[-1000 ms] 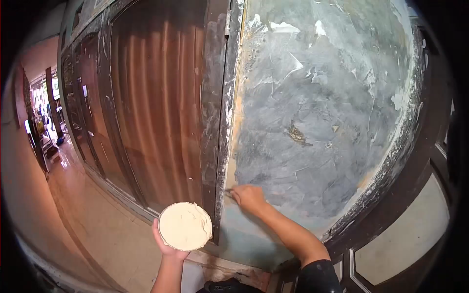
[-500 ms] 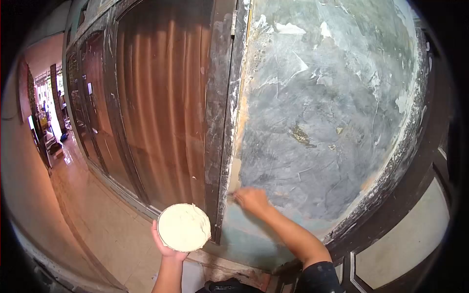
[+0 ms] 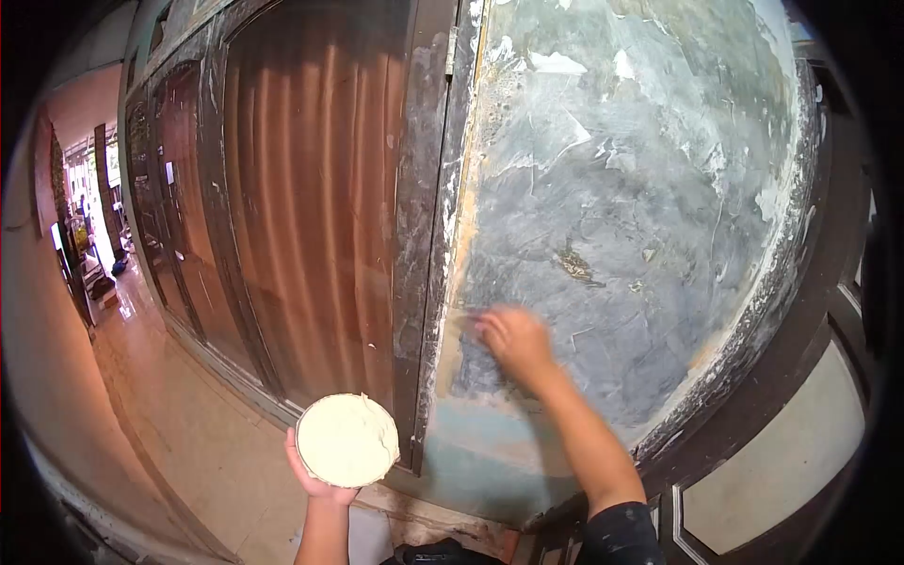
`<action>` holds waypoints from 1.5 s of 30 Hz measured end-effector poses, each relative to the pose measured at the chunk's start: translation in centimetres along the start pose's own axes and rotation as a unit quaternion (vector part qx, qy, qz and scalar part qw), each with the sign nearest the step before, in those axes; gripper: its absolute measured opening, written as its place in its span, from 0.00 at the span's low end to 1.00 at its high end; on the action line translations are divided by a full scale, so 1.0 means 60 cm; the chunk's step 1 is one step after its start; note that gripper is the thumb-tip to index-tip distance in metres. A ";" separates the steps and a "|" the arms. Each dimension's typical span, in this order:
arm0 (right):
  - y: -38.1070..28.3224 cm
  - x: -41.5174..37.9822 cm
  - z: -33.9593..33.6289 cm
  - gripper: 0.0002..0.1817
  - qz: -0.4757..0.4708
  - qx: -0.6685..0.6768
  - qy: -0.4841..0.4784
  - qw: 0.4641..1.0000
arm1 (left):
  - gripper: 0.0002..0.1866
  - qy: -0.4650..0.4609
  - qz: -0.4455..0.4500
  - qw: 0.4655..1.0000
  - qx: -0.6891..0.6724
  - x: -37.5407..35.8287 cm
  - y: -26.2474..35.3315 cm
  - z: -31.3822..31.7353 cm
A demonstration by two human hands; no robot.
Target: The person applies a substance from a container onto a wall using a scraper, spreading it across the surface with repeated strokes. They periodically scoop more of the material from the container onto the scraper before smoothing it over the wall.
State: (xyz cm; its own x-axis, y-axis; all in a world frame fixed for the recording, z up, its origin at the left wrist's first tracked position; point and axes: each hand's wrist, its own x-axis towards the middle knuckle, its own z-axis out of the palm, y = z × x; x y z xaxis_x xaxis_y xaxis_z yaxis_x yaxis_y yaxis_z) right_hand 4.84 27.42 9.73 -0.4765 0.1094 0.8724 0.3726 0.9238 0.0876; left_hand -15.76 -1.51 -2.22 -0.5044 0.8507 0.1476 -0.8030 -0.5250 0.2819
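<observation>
My left hand is wrapped round a round tub of cream-coloured putty, filled to the rim, with its surface facing up at me. In front of the wall, my right hand is closed on a small putty knife. Its thin blade points left, onto the tan strip of wall beside the dark door frame. Motion blurs the fingers and hides most of the tool. Grey plaster on the wall carries white patches and a small rough hole.
Reddish-brown curtains hang behind the glass left of the frame. A metal hinge sits high on the frame. Dark panelled wood stands at the right. Along the left, a tiled floor runs back to a bright doorway.
My right hand has moved up along the wall edge and slightly right with the putty knife. The tub in my left hand has shifted slightly left in view.
</observation>
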 end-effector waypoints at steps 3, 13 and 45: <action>-0.052 -0.134 0.098 0.13 0.069 -0.018 -0.394 0.916 | 0.44 0.006 -0.007 1.000 0.015 -0.003 -0.004 -0.006; 0.030 0.148 -0.109 0.11 0.157 -0.014 0.133 0.978 | 0.43 -0.004 0.002 1.000 -0.003 -0.013 0.009 -0.017; -0.017 0.036 0.039 0.13 0.078 -0.137 -0.196 0.968 | 0.43 -0.055 -0.005 0.998 -0.025 -0.009 0.046 -0.058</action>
State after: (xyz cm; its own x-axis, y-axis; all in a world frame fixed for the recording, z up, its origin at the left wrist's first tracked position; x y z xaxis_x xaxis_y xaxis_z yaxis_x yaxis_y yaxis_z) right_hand 1.58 27.56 10.41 -0.6428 0.4193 0.6411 0.6361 0.7585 0.1417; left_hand -18.81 -3.51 -4.81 -0.4606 0.8518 0.2497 -0.8240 -0.5149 0.2365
